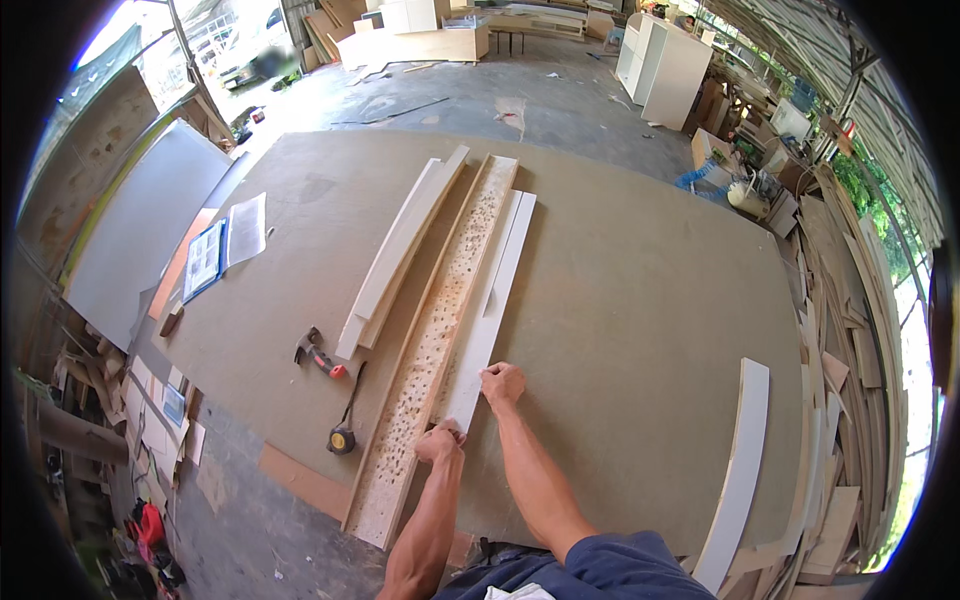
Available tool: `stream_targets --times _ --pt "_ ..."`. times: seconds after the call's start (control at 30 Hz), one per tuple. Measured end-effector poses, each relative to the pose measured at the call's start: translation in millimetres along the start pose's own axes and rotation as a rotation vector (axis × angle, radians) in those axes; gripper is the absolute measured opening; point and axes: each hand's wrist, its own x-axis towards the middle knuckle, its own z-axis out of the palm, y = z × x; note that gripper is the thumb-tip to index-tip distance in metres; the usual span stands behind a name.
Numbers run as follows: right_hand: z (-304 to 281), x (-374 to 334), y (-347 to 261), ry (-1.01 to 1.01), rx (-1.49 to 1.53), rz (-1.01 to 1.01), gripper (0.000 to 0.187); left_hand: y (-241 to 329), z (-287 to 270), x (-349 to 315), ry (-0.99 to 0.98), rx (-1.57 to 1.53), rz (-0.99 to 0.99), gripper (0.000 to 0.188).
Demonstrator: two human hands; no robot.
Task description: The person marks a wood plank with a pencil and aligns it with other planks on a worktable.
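Note:
A long white wooden strip (487, 335) lies slantwise before me, its near end between my hands. My left hand (440, 441) is closed at that near end, fingers curled against the strip. At the strip's right edge my right hand (503, 384) is closed in a pinch; its fingertips are too small to make out clearly. Right alongside, to the left, runs a long channel-shaped wooden piece (447, 300), its inside dotted with many small dark marks. A thinner white piece (501, 270) rests along the far part of the strip.
All this lies on a large brown tabletop (640, 300). Left of the channel are pale boards (408, 250), a claw hammer (318, 352), a tape measure (342, 440) and papers (207, 258). A white-faced board (738, 460) lies near the right edge; stacked offcuts (860, 300) stand beyond.

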Motion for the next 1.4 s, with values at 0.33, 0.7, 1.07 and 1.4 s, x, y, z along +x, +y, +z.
stream_targets --times 0.33,0.7,1.07,1.4 --pt "6.3 23.0 7.2 -0.014 0.177 -0.010 0.013 -5.3 18.8 10.2 -0.035 0.021 0.019 0.013" --pt "12.2 51.8 5.4 0.004 0.172 -0.046 0.012 -2.0 44.9 13.9 -0.055 -0.007 0.014 0.014" --pt "12.4 70.1 0.6 0.014 0.124 -0.056 0.012 9.9 63.9 -0.2 0.014 0.037 0.017 0.008" --pt "15.0 76.8 -0.8 0.026 0.137 -0.053 0.012 6.7 72.1 5.7 -0.004 0.002 0.021 0.011"
